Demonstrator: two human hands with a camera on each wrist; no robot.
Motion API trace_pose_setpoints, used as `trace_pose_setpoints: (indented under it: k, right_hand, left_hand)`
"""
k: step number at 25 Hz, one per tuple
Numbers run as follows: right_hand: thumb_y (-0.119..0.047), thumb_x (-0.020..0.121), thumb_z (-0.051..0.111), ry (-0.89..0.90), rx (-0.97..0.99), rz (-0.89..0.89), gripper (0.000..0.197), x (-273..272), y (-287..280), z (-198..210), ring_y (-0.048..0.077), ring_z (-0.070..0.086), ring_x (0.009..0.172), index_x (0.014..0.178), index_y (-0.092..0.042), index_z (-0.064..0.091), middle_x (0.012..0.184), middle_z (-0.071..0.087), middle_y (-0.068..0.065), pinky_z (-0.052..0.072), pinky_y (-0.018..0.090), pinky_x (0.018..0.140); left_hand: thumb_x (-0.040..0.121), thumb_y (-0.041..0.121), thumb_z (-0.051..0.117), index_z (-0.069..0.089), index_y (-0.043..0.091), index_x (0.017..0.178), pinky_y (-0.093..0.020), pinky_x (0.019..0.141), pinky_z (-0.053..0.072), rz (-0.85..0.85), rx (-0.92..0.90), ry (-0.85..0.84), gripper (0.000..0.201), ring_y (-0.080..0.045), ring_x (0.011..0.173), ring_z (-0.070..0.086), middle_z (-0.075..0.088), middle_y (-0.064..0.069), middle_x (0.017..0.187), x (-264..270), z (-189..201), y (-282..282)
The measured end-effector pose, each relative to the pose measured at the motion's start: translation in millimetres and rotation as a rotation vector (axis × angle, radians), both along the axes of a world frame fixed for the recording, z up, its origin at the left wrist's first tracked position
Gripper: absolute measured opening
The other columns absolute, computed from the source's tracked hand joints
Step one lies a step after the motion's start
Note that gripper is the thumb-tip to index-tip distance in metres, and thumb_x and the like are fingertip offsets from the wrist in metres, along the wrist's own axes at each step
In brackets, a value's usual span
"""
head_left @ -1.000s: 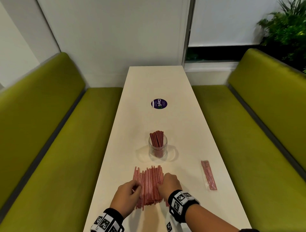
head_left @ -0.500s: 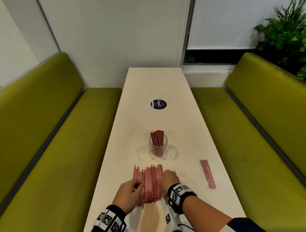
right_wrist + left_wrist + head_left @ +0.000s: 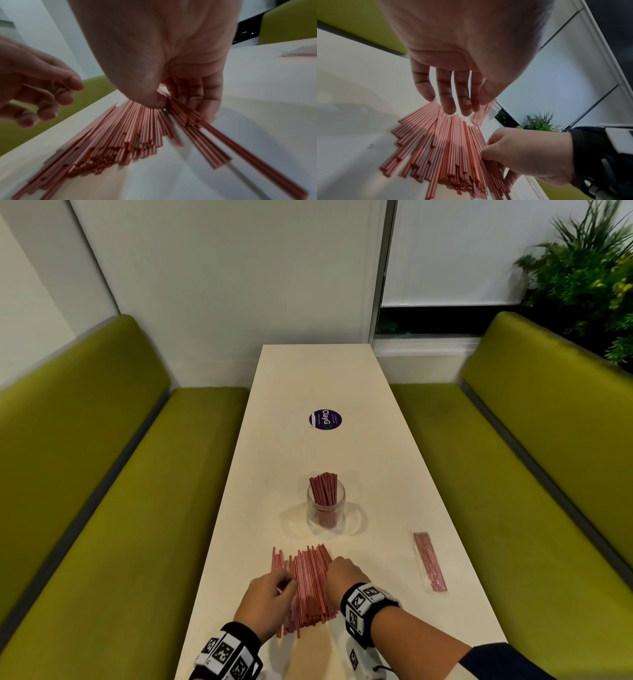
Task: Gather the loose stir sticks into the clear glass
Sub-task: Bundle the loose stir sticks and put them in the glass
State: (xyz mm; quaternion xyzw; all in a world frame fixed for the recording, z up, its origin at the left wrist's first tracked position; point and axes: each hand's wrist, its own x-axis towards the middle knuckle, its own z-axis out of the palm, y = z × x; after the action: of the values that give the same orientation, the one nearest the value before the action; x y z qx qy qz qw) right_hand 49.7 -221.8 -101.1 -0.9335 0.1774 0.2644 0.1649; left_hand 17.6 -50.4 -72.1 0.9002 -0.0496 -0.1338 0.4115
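A flat pile of loose red stir sticks (image 3: 303, 587) lies on the white table (image 3: 308, 378), just in front of the clear glass (image 3: 326, 510). The glass stands upright with a bunch of sticks in it. My right hand (image 3: 167, 103) pinches a small bundle of sticks at the pile's right edge between thumb and fingers; it also shows in the head view (image 3: 342, 575). My left hand (image 3: 453, 108) hovers over the pile's left side with relaxed fingers and holds nothing. In the head view the left hand (image 3: 274, 599) hides part of the pile.
A sealed clear packet of red sticks (image 3: 430, 561) lies near the table's right edge. A round purple sticker (image 3: 325, 419) sits farther up the table. Green benches (image 3: 102, 508) flank the table on both sides, and a plant (image 3: 589, 275) stands at the back right.
Both hands stay at the sides of the pile with only slight shifts. The head view has tilted a little. The glass and the packet have not moved.
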Motion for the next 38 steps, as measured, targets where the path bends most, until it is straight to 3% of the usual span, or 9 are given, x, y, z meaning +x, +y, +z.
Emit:
trace_pose_setpoints:
  k: [3,14,19,22,26,27,30,35,38]
  right_hand:
    - [-0.009,0.096,0.044,0.0,-0.022,0.014,0.038,-0.8,1.6,-4.7,0.029,0.05,0.129,0.134,-0.008,0.045,0.139,0.049,0.011,0.043,0.039,0.105]
    - [-0.004,0.094,0.041,-0.016,0.04,0.032,0.039,-0.1,-9.8,-5.8,0.032,0.053,0.124,0.134,-0.004,0.04,0.137,0.049,0.016,0.046,0.039,0.101]
    - [-0.001,0.095,0.033,-0.052,0.187,-0.091,0.035,-0.3,-27.1,0.0,0.031,0.062,0.107,0.129,-0.001,0.04,0.124,0.06,0.017,0.048,0.036,0.082]
    - [-0.009,0.099,0.033,-0.104,0.287,-0.081,0.021,-4.8,-33.8,5.9,0.02,0.057,0.078,0.117,-0.003,0.043,0.101,0.059,0.009,0.047,0.03,0.068]
    - [-0.026,0.106,0.029,-0.221,0.507,0.086,0.018,-19.1,-23.0,39.3,0.007,0.041,0.053,0.092,-0.028,0.04,0.074,0.048,-0.004,0.034,0.018,0.046]
    - [-0.028,0.106,0.029,-0.228,0.546,0.15,0.018,-21.6,-18.6,46.8,0.007,0.041,0.053,0.093,-0.031,0.041,0.073,0.048,-0.005,0.034,0.018,0.046]
    - [-0.031,0.103,0.033,-0.212,0.566,0.313,0.019,-26.0,-9.4,58.1,0.01,0.041,0.058,0.101,-0.018,0.047,0.073,0.048,-0.005,0.034,0.026,0.053]
    - [-0.029,0.099,0.036,-0.203,0.544,0.405,0.021,-31.2,-8.5,64.2,0.017,0.044,0.066,0.082,-0.021,0.047,0.074,0.05,-0.001,0.035,0.034,0.061]
    - [-0.039,0.096,0.046,-0.19,0.633,0.359,0.024,-30.6,-16.3,63.9,0.016,0.056,0.081,0.097,-0.022,0.063,0.09,0.064,-0.001,0.044,0.034,0.075]
  left_hand:
    - [0.097,0.026,0.055,0.069,0.022,0.086,-0.029,0.073,0.054,0.001,-0.002,0.0,0.018,-0.009,0.074,0.062,0.069,0.005,0.081,2.4,1.1,-0.7]
    - [0.098,0.026,0.055,0.068,0.024,0.085,-0.023,0.07,0.051,0.004,-0.008,0.018,0.018,-0.009,0.079,0.064,0.069,0.006,0.083,11.7,0.4,4.9]
    - [0.097,0.026,0.055,0.068,0.024,0.086,-0.019,0.068,0.048,0.014,-0.017,0.029,0.017,-0.007,0.078,0.062,0.069,0.007,0.082,14.6,-0.8,6.2]
    - [0.098,0.026,0.055,0.068,0.022,0.087,-0.022,0.068,0.049,0.013,-0.029,0.061,0.017,-0.01,0.078,0.064,0.069,0.004,0.083,17.3,-1.1,4.3]
    - [0.1,0.026,0.053,0.067,0.018,0.093,-0.028,0.061,0.049,0.147,-0.237,0.184,0.018,-0.016,0.069,0.061,0.07,-0.007,0.088,22.5,8.2,-3.9]
    - [0.101,0.027,0.051,0.066,0.018,0.098,-0.028,0.059,0.048,0.201,-0.324,0.212,0.018,-0.017,0.069,0.061,0.069,-0.01,0.091,25.4,12.0,-5.8]
    - [0.102,0.033,0.049,0.063,0.017,0.105,-0.029,0.056,0.052,0.27,-0.462,0.218,0.022,-0.023,0.074,0.062,0.068,-0.012,0.095,36.1,22.4,-11.1]
    - [0.094,0.02,0.065,0.07,0.0,0.076,-0.032,0.048,0.052,0.075,-0.273,0.182,0.027,-0.021,0.048,0.06,0.066,-0.013,0.059,42.6,28.1,-13.3]
    - [0.093,0.015,0.068,0.072,-0.005,0.081,-0.028,0.048,0.051,-0.05,-0.303,0.288,0.024,-0.02,0.048,0.06,0.065,-0.016,0.062,44.4,31.3,-7.4]
